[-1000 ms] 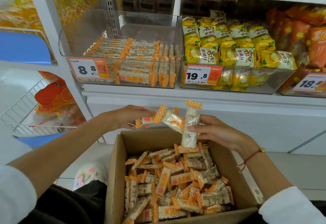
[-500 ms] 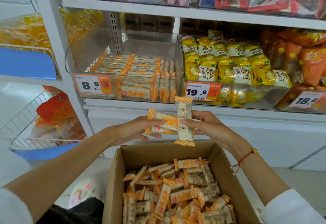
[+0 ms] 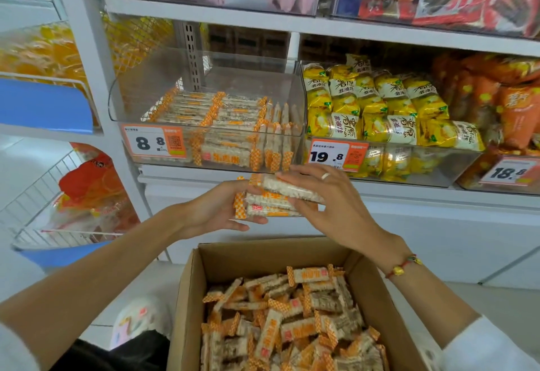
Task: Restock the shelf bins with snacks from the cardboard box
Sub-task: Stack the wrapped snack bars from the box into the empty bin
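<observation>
Matt brown cardboard box (image 3: 187,306), clear glossy plastic bin (image 3: 295,99), shiny film-wrapped snack bars (image 3: 280,324).

Cardboard box (image 3: 187,297) at bottom centre, snack bars (image 3: 292,321) heaped inside. Above box, left hand (image 3: 216,210) and right hand (image 3: 330,204) hold small stack of bars (image 3: 274,198) between them. Behind hands, clear bin (image 3: 204,102) on shelf, bars in rows inside. Bin of packets (image 3: 385,113) just right of it. Wire basket (image 3: 38,195) far left, lower.

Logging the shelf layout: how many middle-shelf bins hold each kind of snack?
Bar bin: 1
Yellow-pack bin: 1
Orange-pack bin: 1
Total: 3
</observation>
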`<state>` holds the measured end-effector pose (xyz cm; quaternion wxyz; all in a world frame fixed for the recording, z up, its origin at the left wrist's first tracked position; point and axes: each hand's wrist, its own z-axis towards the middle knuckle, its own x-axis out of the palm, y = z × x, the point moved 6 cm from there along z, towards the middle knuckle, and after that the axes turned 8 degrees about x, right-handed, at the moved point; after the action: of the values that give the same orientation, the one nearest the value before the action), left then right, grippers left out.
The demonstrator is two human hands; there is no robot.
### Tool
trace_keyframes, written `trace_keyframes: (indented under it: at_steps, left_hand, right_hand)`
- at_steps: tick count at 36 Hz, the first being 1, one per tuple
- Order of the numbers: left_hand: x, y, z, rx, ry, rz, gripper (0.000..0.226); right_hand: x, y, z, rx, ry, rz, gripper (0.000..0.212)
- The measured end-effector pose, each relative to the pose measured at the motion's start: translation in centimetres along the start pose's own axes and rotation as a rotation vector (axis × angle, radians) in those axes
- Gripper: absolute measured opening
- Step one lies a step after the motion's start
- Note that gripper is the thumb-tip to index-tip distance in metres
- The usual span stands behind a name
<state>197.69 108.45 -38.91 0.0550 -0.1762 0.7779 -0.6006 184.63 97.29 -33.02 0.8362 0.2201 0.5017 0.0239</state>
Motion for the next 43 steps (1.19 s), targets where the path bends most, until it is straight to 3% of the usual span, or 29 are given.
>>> trace_keyframes:
  at_steps: [3, 7, 9, 15, 19, 21, 23, 27, 31, 36, 38, 43]
  left_hand:
    - [0.3, -0.3, -0.3, 0.009, 0.036, -0.055, 0.049]
    - [0.8, -0.6, -0.7, -0.03, 0.084, -0.114, 0.07]
    - [0.6, -1.0, -0.8, 0.005, 0.066, -0.001, 0.072]
    - [-0.8, -3.8, -1.8, 0.19, -0.108, 0.434, 0.042]
    - [-2.4, -6.4, -3.5, 0.386, -0.156, 0.577, 0.07]
    - [-3.2, -7.5, -4.2, 0.44, -0.195, 0.592, 0.031]
    - [-4.2, -8.6, -4.5, 0.53, -0.217, 0.569, 0.02]
    - [-6.7, -10.5, -5.4, 0.678, -0.316, 0.532, 0.051]
    - [-10.3, -11.5, -6.0, 0.771, -0.576, 0.53, 0.059]
    - [-15.9, -12.4, -8.7, 0.893, -1.344, 0.739, 0.046]
    - [-17.8, -12.3, -8.3, 0.863, -1.413, 0.78, 0.052]
    - [-20.0, -12.6, -5.4, 0.9, -1.322, 0.921, 0.059]
  right_hand:
    - [0.7, 0.2, -0.6, 0.014, 0.216, 0.102, 0.056]
    - [0.7, 0.5, -0.7, 0.008, 0.236, 0.06, 0.06]
    - [0.5, 0.9, -0.5, 0.003, 0.229, 0.033, 0.06]
    - [-0.4, 2.4, 0.7, 0.077, 0.355, 0.229, 0.041]
    - [-1.5, 3.7, 3.3, 0.124, 0.465, 0.228, 0.07]
    - [-1.6, 4.5, 4.9, 0.11, 0.563, 0.218, 0.078]
    - [-1.6, 5.4, 6.4, 0.105, 0.654, 0.286, 0.071]
    - [-1.5, 7.5, 9.2, 0.061, 0.713, 0.367, 0.055]
    - [-0.7, 8.4, 12.5, 0.052, 0.629, 0.384, 0.049]
    - [1.3, 6.6, 17.7, 0.115, 0.447, 0.415, 0.051]
    - [2.7, 5.3, 20.4, 0.134, 0.377, 0.375, 0.05]
    - [7.7, 2.3, 27.4, 0.145, 0.309, 0.054, 0.061]
